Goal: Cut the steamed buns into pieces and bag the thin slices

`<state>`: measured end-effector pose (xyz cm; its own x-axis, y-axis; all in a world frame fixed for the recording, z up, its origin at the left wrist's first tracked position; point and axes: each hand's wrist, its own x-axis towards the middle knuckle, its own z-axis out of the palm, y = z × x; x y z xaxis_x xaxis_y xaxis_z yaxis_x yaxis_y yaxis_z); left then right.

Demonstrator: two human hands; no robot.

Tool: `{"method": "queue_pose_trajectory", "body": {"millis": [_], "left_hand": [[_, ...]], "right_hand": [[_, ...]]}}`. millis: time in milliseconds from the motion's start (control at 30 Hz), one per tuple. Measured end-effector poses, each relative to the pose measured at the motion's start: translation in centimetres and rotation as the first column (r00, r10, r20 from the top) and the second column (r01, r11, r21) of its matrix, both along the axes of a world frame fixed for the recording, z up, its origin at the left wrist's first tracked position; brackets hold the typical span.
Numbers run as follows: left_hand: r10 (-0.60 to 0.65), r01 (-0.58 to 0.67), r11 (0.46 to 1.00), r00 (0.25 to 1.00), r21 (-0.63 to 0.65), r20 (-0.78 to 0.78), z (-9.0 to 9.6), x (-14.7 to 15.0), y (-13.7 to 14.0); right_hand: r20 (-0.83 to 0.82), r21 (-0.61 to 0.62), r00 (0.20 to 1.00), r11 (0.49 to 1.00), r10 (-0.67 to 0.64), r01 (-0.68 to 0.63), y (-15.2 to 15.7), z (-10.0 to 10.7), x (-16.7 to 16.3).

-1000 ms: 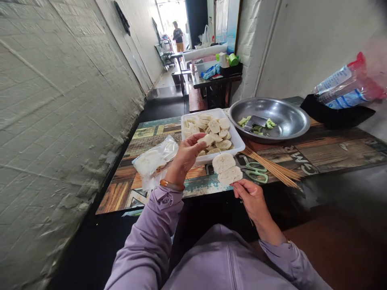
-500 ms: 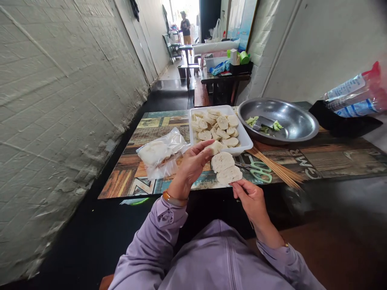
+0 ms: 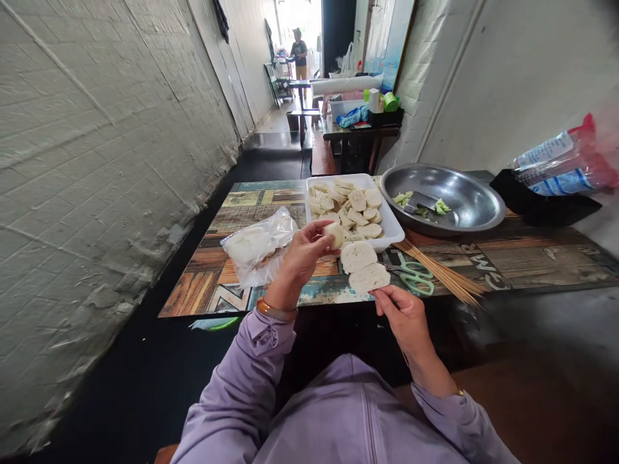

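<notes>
Between the thumb and fingers of my left hand (image 3: 305,254) is a pale round slice (image 3: 334,236), tilted, just in front of the white tray (image 3: 394,235). My right hand (image 3: 400,316) pinches a thin skewer below two whitish slices (image 3: 358,258) threaded one above the other; most of the skewer is hidden by the slices and my hand. The left-hand slice is apart from the threaded pair. Many similar slices (image 3: 356,201) are heaped in the tray. Behind the threaded slices lie green-handled scissors (image 3: 416,278), beside a bundle of bamboo skewers (image 3: 442,270).
A clear plastic bag (image 3: 261,241) with white contents lies on the left of the patterned table (image 3: 193,283). A steel bowl (image 3: 476,200) with green scraps and a blade-like tool stands at right, near a black holder (image 3: 546,203). A person (image 3: 299,55) stands far back.
My left hand has drawn back slightly to the left, and the slice in it has turned and moved away from the threaded pair. My right hand keeps its pinch on the skewer.
</notes>
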<state>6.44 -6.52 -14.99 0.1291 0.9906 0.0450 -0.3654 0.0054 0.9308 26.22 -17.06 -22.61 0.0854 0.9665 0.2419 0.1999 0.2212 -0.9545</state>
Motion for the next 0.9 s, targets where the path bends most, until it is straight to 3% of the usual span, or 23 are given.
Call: {"method": "queue_pose_trajectory", "body": {"millis": [267, 467, 900], "left_hand": [[0.081, -0.046, 0.991, 0.955, -0.128, 0.285, -0.9, 0.9, -0.3], [0.038, -0.003, 0.991, 0.964, -0.131, 0.262, -0.7, 1.5, -1.0], [0.125, -0.083, 0.984, 0.954, -0.16, 0.272, -0.9, 1.5, -1.2]], "right_hand": [[0.022, -0.001, 0.996, 0.996, 0.085, -0.085, -0.6, 0.0, -1.1], [0.033, -0.006, 0.999, 0.999, 0.033, -0.033, -0.1, -0.1, -1.3], [0.019, -0.009, 0.999, 0.999, 0.042, -0.042, -0.3, 0.3, -1.2]]}}
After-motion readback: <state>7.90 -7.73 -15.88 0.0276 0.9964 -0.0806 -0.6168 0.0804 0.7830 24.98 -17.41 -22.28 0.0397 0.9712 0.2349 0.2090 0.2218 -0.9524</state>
